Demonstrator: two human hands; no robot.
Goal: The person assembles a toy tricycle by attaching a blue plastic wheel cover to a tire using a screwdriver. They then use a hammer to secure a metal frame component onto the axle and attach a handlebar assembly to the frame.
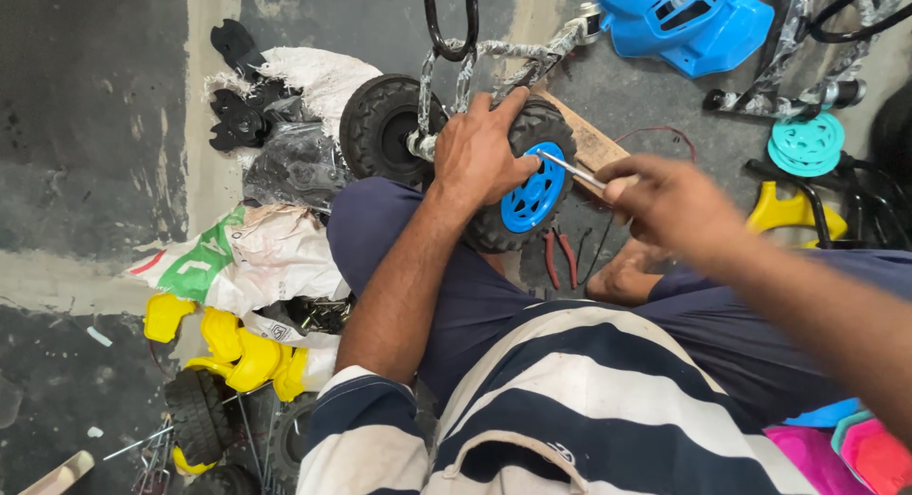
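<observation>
While the left hand (484, 153) clamps the tyre (521, 177) at frame centre against the knee, keep the thin rod (568, 170), pinched in the right hand (670, 205), square to the blue hub (532, 193) so it won't skid off.

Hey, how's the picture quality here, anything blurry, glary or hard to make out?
Head view: light is soft and even, with no harsh glare. The right hand and its forearm are motion-blurred, and the thin metal tool it holds is slightly smeared. The left hand on the black tyre with the blue hub is sharp. The striped shirt at the bottom looks slightly soft.
</observation>
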